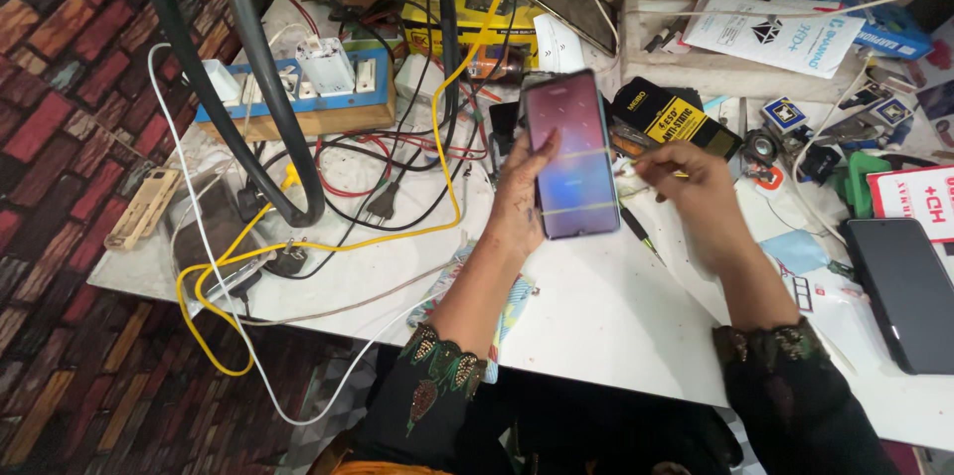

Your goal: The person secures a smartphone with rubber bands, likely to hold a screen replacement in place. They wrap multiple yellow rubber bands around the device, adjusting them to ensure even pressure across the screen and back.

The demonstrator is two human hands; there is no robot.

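Left hand [519, 199] grips one phone [569, 154] above the white desk [596, 306], screen up, two yellow rubber bands [576, 153] across it. Right hand [696, 187] pinches a band end just right of it. Bare desk near front edge. Second dark phone [906, 291] far right. Cables [328, 197] and power strip [298, 87] crowd left.

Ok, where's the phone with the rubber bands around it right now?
The phone is mid-frame in the head view, held up by the left hand above the white table, with the right hand beside it.
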